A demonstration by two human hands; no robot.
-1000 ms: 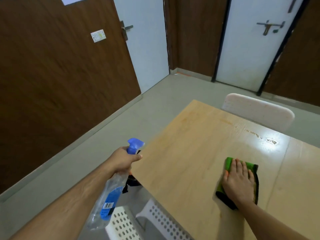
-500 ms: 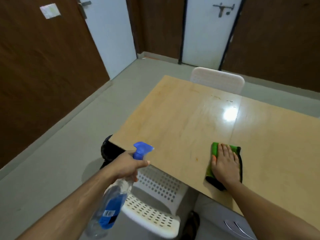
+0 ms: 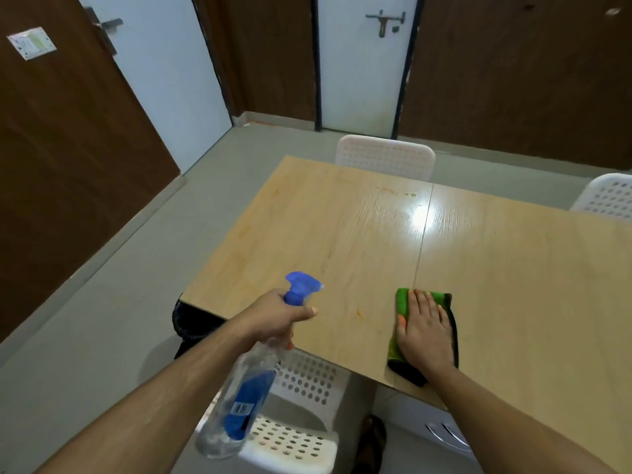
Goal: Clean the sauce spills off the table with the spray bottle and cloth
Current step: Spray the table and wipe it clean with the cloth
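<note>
- The spray bottle [image 3: 246, 388] is gripped at its neck by the left hand [image 3: 277, 318], the fingers curled round it just under the blue trigger head [image 3: 302, 285]; the clear body hangs down and back over a white perforated chair [image 3: 290, 443], off the near table edge.
- The nozzle is pointed forward over the table [image 3: 513, 268], toward a small orange sauce spot [image 3: 359, 313] lying between the two hands.
- The green cloth [image 3: 403, 302] is pressed flat on the table near its front edge by the right hand [image 3: 424, 331], with fingers straight and held together; a dark backing of the cloth shows at the near end.
- Further sauce marks [image 3: 386, 190] are seen as faint streaks near the far edge, in front of a second white chair [image 3: 384, 155], well apart from the cloth.
- The step in hand is judged to be spraying the near spot, since the bottle is aimed while the cloth is at rest.
- The next move is judged to call for a squeeze of the trigger over the spot, then a sideways wipe with the cloth; the far streaks would need a longer reach.
- A blue label [image 3: 246, 408] with a small white barcode patch is carried on the bottle, but no writing can be read; the paper [image 3: 31, 42] on the brown wall is likewise illegible.
</note>
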